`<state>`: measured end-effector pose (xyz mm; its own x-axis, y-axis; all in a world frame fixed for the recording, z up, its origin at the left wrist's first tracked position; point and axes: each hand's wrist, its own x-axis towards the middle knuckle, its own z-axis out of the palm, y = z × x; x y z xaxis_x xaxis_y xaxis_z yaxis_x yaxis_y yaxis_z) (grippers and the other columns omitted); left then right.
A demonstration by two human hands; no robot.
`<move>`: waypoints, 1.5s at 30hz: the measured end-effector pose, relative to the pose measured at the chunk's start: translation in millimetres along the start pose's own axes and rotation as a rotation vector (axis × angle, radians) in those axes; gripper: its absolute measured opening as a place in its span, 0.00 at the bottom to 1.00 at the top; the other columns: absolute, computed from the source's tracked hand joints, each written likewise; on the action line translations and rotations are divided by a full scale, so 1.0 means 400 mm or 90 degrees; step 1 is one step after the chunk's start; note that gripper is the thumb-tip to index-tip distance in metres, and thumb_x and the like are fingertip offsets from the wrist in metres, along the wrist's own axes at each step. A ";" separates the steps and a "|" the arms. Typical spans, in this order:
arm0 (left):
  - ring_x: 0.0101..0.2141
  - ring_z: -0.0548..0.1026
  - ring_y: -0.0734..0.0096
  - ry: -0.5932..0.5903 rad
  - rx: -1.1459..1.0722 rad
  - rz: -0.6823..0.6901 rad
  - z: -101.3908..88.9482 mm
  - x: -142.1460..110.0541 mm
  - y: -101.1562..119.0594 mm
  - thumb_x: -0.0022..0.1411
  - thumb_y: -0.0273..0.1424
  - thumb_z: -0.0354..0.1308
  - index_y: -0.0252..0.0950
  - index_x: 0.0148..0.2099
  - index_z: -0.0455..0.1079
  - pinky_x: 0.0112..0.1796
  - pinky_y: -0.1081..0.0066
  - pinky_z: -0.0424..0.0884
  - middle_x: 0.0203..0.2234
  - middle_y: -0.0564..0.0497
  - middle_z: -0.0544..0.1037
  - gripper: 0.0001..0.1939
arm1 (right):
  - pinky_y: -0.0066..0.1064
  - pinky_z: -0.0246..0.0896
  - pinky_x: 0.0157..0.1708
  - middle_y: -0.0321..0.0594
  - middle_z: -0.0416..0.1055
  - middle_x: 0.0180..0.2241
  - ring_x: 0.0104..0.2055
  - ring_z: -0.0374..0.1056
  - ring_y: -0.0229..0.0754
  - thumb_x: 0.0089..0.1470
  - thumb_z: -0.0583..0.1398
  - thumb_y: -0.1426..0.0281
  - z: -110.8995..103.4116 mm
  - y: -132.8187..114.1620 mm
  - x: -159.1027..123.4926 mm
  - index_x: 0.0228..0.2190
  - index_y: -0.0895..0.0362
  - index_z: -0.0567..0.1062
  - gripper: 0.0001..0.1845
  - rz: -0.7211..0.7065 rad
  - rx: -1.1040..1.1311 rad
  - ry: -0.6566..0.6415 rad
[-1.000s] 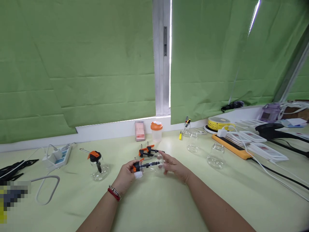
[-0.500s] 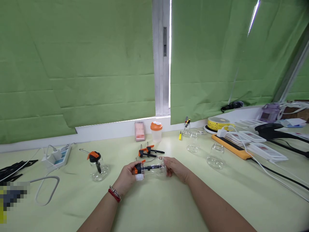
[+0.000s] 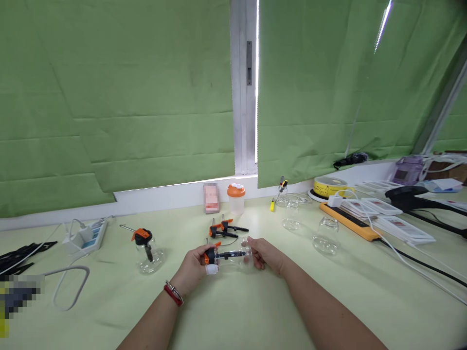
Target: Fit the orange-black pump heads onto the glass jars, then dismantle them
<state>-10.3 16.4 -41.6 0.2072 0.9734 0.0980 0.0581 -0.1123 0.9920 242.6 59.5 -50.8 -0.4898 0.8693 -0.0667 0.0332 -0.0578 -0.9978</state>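
Observation:
Lying sideways between my hands is a clear glass jar (image 3: 239,261), a black rod running inside it. My left hand (image 3: 192,266), a white wrap on one digit, grips the black-and-orange lid (image 3: 210,254) at the jar's left end. Fingers of my right hand (image 3: 265,253) are closed round the jar's right end. Just behind are two loose black-and-orange lids (image 3: 216,230) with dark rods. To the left, another glass jar (image 3: 155,260) stands upright, its black-and-orange lid (image 3: 142,236) on top and a metal rod sticking out.
Clear glass jars (image 3: 326,240) stand on the right. Behind my hands are an orange-lidded cup (image 3: 236,198) and a small pink box (image 3: 211,198). An orange power strip (image 3: 348,222) with cables lies right; a white power strip (image 3: 95,237) lies left.
The jar and lid in my hands have shifted and turned very slightly, with both hands keeping their grip. Everything else on the table stays in place.

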 end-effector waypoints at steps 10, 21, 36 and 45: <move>0.32 0.74 0.68 0.015 0.003 -0.007 0.009 -0.005 0.013 0.38 0.26 0.69 0.35 0.45 0.73 0.36 0.70 0.69 0.29 0.52 0.77 0.26 | 0.22 0.44 0.12 0.43 0.74 0.24 0.12 0.55 0.29 0.53 0.47 0.43 0.000 0.009 0.006 0.42 0.62 0.70 0.36 0.033 -0.012 0.006; 0.32 0.75 0.66 0.103 -0.034 -0.021 0.005 -0.004 0.027 0.34 0.27 0.72 0.33 0.44 0.72 0.37 0.68 0.71 0.31 0.48 0.79 0.29 | 0.30 0.65 0.30 0.46 0.53 0.59 0.40 0.68 0.42 0.48 0.64 0.59 0.015 -0.026 -0.022 0.59 0.43 0.54 0.40 -0.170 0.046 -0.048; 0.32 0.75 0.68 0.066 -0.033 -0.013 0.004 -0.005 0.018 0.38 0.26 0.70 0.33 0.46 0.72 0.37 0.69 0.71 0.30 0.50 0.79 0.28 | 0.26 0.60 0.20 0.44 0.63 0.43 0.29 0.69 0.38 0.49 0.62 0.57 0.008 -0.018 -0.009 0.58 0.51 0.59 0.36 -0.148 0.034 -0.040; 0.32 0.75 0.68 0.065 -0.019 -0.006 0.005 -0.002 0.010 0.38 0.26 0.70 0.33 0.46 0.72 0.37 0.69 0.71 0.30 0.51 0.78 0.28 | 0.24 0.55 0.18 0.32 0.62 0.27 0.22 0.67 0.34 0.50 0.60 0.53 0.006 -0.017 -0.010 0.56 0.54 0.62 0.35 -0.102 0.016 -0.010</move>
<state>-8.5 14.6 -38.0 0.1066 0.9898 0.0945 0.0298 -0.0982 0.9947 242.3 55.5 -43.8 -0.5001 0.8610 0.0929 -0.0680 0.0678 -0.9954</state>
